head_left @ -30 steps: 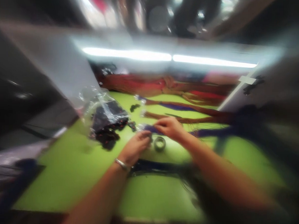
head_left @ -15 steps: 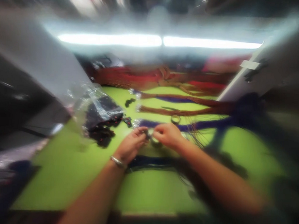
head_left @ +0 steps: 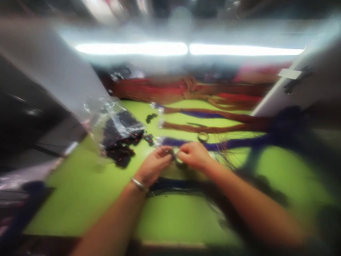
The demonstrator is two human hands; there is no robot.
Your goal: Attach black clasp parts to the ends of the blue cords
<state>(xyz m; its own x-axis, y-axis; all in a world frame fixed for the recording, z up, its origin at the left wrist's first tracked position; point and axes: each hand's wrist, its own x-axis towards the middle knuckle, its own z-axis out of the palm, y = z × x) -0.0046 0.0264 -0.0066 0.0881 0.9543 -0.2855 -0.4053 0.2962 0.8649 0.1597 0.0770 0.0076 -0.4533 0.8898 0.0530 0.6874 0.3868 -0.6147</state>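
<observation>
My left hand (head_left: 156, 164) has its fingers closed in a pinch on a small dark piece (head_left: 173, 154), too blurred to name more exactly. Close beside it, my right hand (head_left: 196, 156) is closed around a small roll of tape (head_left: 180, 163), whose pale ring shows below the fingertips. The fingertips of both hands almost meet at the dark piece. Just beyond the right hand lies a second tape roll (head_left: 203, 137). A bundle of dark blue wires (head_left: 227, 144) with clear ends runs behind both hands. Under them is another dark wire bundle (head_left: 172, 184).
A clear plastic bag (head_left: 114, 122) of black connectors lies open at the left, several spilling out (head_left: 121, 156). Brown wire bundles (head_left: 215, 127) cross the green tabletop (head_left: 83, 205). Red and brown wires (head_left: 158, 87) lie at the back, under a lamp. A grey panel (head_left: 300, 93) stands at right.
The whole view has shifted slightly, so everything sits a little further right. Both hands keep nearly the same pose around the small dark piece and tape roll.
</observation>
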